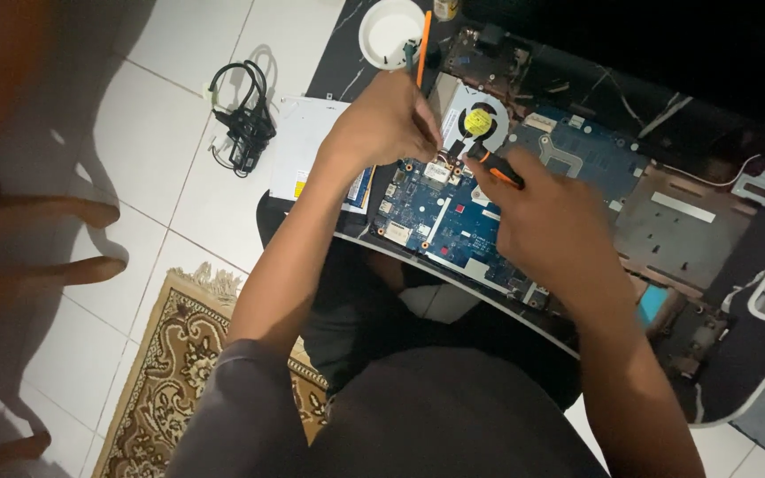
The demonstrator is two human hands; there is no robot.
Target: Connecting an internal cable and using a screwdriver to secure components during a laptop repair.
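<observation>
Laptop motherboard (453, 221) — heatsink-area work in hand | left hand (382, 124) closed on orange stick (424, 44) | right hand (551, 221) gripping orange-black tool (493, 168), fan (478, 119) at 12 o'clock | next: steady tip — judged.

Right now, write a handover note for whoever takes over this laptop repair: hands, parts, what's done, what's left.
Left hand: holds a thin orange tool upright, above the fan.
Right hand: grips an orange-and-black screwdriver, tip near the copper piece beside the fan.
Laptop: already opened, blue circuit board bare, resting on the lap and dark table.
White dish sits above the left hand; contents cannot be told.
Left: fan and board still in place.
</observation>
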